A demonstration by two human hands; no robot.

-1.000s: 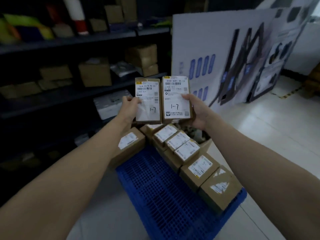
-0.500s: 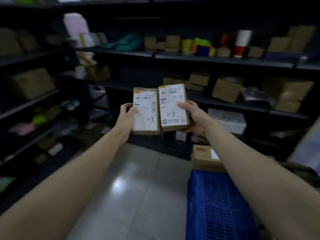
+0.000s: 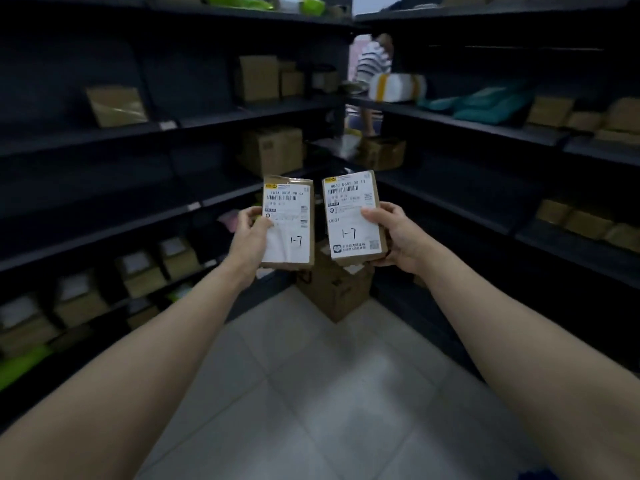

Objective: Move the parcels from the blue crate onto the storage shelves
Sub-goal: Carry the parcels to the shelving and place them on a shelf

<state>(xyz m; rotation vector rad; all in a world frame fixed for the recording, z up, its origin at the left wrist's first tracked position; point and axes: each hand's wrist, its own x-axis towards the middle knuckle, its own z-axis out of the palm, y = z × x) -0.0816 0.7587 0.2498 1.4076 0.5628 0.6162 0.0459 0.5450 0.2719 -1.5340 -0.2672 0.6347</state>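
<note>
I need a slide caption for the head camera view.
Left hand grips the left brown cardboard parcel, right hand the right brown cardboard parcel, both marked 1-7, before dark storage shelves.

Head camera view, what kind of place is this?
Probably a parcel stockroom: dark metal shelves on both sides hold brown cardboard boxes, and the left hand and right hand hold small brown parcels with barcoded shipping labels.

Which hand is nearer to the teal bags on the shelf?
Right. The right hand, gripping the right parcel, is below and left of the teal bags; the left hand, gripping the left parcel, is farther left, beyond both parcels.
</note>
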